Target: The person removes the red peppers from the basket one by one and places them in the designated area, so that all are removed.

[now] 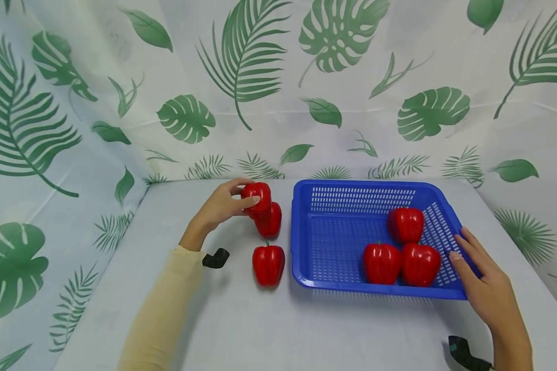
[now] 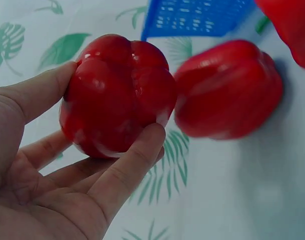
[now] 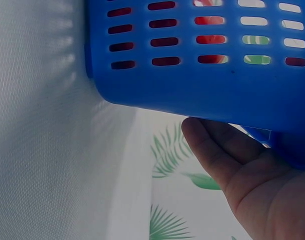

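Note:
My left hand (image 1: 218, 206) grips a red bell pepper (image 1: 257, 199) between thumb and fingers, raised off the table; its lobed end faces the camera in the left wrist view. Just behind it, partly covered, a second bell pepper (image 1: 270, 221) rests on the table. A third bell pepper (image 1: 268, 266) stands nearer, stem up. To the right is a blue plastic basket (image 1: 348, 289) with three bell peppers in its right part, one of them a bell pepper (image 1: 406, 225) at the back. My right hand (image 1: 489, 283) pinches the basket's right rim, thumb over the edge.
A pale cloth covers the table (image 1: 353, 335). Behind and at the sides hangs a white curtain (image 1: 269, 134) printed with green leaves. Dark camera mounts (image 1: 216, 258) sit on both wrists.

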`<action>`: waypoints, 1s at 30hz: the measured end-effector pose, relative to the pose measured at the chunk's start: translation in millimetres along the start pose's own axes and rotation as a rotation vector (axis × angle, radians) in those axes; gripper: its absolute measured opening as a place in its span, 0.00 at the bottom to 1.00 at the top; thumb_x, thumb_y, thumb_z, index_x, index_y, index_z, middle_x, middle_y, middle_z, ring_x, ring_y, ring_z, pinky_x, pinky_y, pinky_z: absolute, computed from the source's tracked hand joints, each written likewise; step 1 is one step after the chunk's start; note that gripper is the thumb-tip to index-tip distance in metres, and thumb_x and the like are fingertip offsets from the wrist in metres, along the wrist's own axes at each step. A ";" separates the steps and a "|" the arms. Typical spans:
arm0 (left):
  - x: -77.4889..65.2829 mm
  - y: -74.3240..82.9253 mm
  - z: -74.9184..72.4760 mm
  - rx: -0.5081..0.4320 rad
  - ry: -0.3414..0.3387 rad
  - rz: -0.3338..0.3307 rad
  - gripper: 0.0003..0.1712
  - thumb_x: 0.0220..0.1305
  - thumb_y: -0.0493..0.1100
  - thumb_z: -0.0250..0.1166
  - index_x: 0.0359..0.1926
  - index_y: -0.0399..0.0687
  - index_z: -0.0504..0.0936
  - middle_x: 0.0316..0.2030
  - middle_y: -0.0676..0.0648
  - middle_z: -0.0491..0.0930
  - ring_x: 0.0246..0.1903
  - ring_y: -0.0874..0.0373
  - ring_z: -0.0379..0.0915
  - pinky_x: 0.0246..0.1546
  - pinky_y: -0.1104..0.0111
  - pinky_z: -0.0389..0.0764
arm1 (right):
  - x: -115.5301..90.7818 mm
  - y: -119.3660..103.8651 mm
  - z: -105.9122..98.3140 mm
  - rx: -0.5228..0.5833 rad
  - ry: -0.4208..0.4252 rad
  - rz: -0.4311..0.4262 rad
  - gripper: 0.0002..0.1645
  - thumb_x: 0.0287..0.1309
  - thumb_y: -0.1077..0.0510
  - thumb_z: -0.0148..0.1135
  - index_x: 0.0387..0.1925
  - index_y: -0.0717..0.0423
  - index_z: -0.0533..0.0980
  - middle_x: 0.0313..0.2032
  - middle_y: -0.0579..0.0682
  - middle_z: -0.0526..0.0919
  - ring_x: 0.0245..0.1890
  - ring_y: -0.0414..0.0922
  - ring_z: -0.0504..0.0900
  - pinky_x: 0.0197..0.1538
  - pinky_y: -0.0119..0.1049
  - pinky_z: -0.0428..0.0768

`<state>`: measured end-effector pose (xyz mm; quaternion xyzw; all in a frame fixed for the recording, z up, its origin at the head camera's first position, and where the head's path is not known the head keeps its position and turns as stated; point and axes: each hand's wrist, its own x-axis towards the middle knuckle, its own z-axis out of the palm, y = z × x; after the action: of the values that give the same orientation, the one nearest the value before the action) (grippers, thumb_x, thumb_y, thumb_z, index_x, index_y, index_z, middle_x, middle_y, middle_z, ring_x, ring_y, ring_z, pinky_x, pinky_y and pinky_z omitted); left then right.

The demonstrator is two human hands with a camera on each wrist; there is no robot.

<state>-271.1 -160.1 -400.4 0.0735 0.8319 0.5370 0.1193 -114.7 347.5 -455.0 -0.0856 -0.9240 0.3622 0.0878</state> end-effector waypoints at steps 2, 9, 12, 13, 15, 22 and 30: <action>-1.8 -5.1 -4.2 0.012 0.005 -0.001 0.34 0.73 0.46 0.70 0.75 0.47 0.72 0.67 0.37 0.73 0.59 0.41 0.78 0.55 0.53 0.87 | -0.3 -0.5 -0.1 0.003 0.001 -0.002 0.38 0.84 0.48 0.47 0.84 0.60 0.54 0.84 0.60 0.47 0.79 0.75 0.47 0.60 0.84 0.60; -6.1 -19.4 -16.4 0.027 0.016 -0.034 0.35 0.73 0.46 0.70 0.76 0.46 0.71 0.69 0.36 0.72 0.62 0.40 0.75 0.56 0.52 0.86 | -0.6 0.2 -0.4 0.012 0.007 -0.004 0.38 0.84 0.48 0.47 0.84 0.59 0.54 0.84 0.59 0.47 0.79 0.74 0.47 0.60 0.84 0.60; -8.0 -25.7 -20.3 0.027 0.016 -0.049 0.34 0.74 0.46 0.69 0.76 0.46 0.71 0.69 0.36 0.71 0.63 0.40 0.73 0.57 0.53 0.85 | -0.2 0.4 -0.6 0.014 0.006 -0.001 0.38 0.84 0.48 0.48 0.84 0.59 0.54 0.85 0.58 0.46 0.80 0.74 0.47 0.61 0.83 0.60; -8.5 -27.9 -21.5 0.025 0.016 -0.054 0.34 0.74 0.46 0.69 0.76 0.45 0.71 0.70 0.36 0.71 0.64 0.40 0.73 0.57 0.52 0.85 | -0.4 0.2 -0.6 0.016 0.007 -0.002 0.38 0.84 0.48 0.48 0.84 0.59 0.54 0.85 0.58 0.47 0.80 0.74 0.47 0.60 0.83 0.60; -9.0 -32.8 -24.0 0.019 0.016 -0.065 0.33 0.74 0.45 0.69 0.76 0.45 0.71 0.70 0.36 0.70 0.65 0.39 0.72 0.58 0.52 0.85 | -0.7 -0.5 -0.4 0.022 0.007 -0.002 0.38 0.84 0.47 0.48 0.84 0.58 0.54 0.85 0.58 0.47 0.80 0.74 0.47 0.61 0.84 0.60; -7.8 -51.1 -26.8 0.052 0.002 -0.114 0.33 0.74 0.46 0.69 0.76 0.48 0.71 0.73 0.36 0.67 0.68 0.38 0.68 0.60 0.50 0.83 | -1.0 -0.5 -1.2 0.023 0.000 0.005 0.38 0.84 0.48 0.47 0.84 0.57 0.54 0.85 0.58 0.47 0.80 0.74 0.47 0.62 0.83 0.59; -3.4 -65.7 -21.3 0.057 -0.023 -0.124 0.33 0.73 0.44 0.70 0.75 0.47 0.72 0.72 0.35 0.67 0.68 0.37 0.66 0.60 0.49 0.83 | -1.8 0.1 -0.9 0.025 -0.007 -0.002 0.38 0.84 0.49 0.47 0.84 0.59 0.54 0.84 0.60 0.47 0.80 0.74 0.46 0.64 0.83 0.56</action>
<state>-273.3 -206.8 -451.5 0.0315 0.8482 0.5040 0.1596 -112.8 347.7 -454.6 -0.0821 -0.9198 0.3738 0.0861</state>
